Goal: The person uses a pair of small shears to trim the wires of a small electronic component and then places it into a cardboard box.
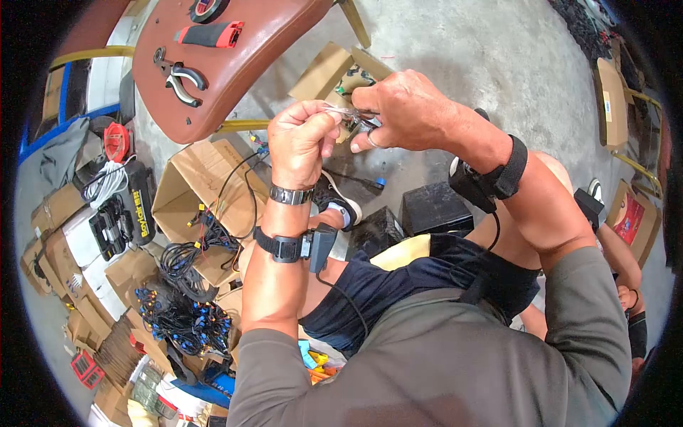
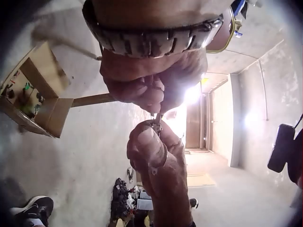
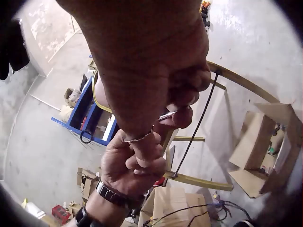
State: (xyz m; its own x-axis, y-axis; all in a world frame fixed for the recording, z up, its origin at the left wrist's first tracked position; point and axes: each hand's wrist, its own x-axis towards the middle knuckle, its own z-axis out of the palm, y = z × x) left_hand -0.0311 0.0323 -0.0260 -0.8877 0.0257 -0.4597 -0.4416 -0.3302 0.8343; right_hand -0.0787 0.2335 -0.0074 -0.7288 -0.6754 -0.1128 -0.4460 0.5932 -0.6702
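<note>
In the head view my left hand [image 1: 302, 139] pinches a thin, pale strand [image 1: 334, 109] between thumb and forefinger. My right hand [image 1: 413, 114] is curled round small metal scissors [image 1: 361, 118], close against the left fingertips. A thin metal loop [image 3: 140, 138] circles the right thumb in the right wrist view, and a shiny bit of the scissors shows between the fingers. From the left wrist view, the left fingers [image 2: 152, 97] meet the right hand [image 2: 156, 151] tip to tip. Most of the scissors is hidden by the fingers.
A brown padded chair [image 1: 238, 75] holds pliers [image 1: 183, 82], a red-and-black utility knife [image 1: 211, 35] and a tape roll [image 1: 207, 10]. Open cardboard boxes [image 1: 206, 178] and bundled black cables [image 1: 181, 313] crowd the left. Another person's arm [image 1: 622, 260] is at right.
</note>
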